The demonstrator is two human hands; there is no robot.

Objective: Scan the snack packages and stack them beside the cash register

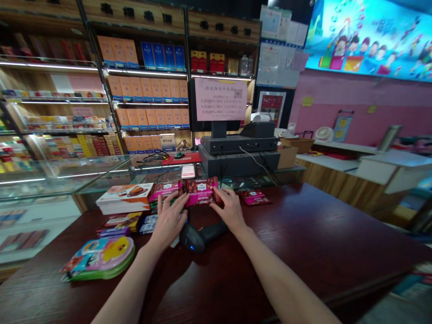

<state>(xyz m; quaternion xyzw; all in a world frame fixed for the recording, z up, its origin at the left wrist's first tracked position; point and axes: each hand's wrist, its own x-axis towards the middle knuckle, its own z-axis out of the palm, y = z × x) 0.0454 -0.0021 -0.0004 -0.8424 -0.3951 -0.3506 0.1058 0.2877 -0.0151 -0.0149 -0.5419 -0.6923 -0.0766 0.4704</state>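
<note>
Touching hazelnut packet, both grips part-open

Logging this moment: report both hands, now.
Left hand: open, at left edge of hazelnut chocolate packet.
Right hand: at its right edge; grip cannot be told.

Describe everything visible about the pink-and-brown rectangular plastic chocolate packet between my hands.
The packet looks like glossy film, printed with white lettering including HAZELNUTS. It seems sealed, printed face toward the camera, beyond the black plastic scanner. Your left hand appears to touch its left edge; your right hand, its right side.
</note>
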